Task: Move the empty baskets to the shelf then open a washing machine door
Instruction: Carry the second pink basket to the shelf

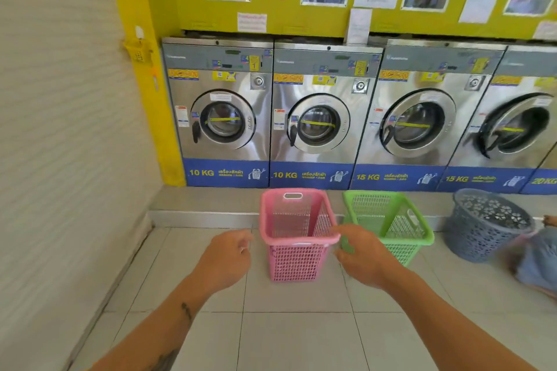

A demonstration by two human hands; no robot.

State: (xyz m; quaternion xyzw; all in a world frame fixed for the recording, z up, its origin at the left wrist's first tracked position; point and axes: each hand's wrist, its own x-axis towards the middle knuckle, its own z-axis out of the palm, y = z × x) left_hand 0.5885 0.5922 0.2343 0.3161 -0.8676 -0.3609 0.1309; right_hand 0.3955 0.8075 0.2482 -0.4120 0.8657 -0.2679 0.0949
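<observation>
An empty pink basket [297, 259] stands on the tiled floor in front of the washing machines. An empty green basket [391, 220] stands just right of it. My left hand [224, 256] hovers a little left of the pink basket's rim, fingers loosely curled, touching nothing. My right hand [361, 253] reaches between the two baskets, fingertips at the pink basket's right rim corner. Whether it grips the rim is unclear. The doors of washer 1 [223, 120] and washer 2 [318, 125] are closed. No shelf is in view.
A grey round basket [485, 226] stands further right, with a blurred blue bundle [539, 262] beside it. A raised step [205, 215] runs along the machines' base. A corrugated wall [60, 159] closes off the left. The far-right washer's door [518, 126] looks ajar.
</observation>
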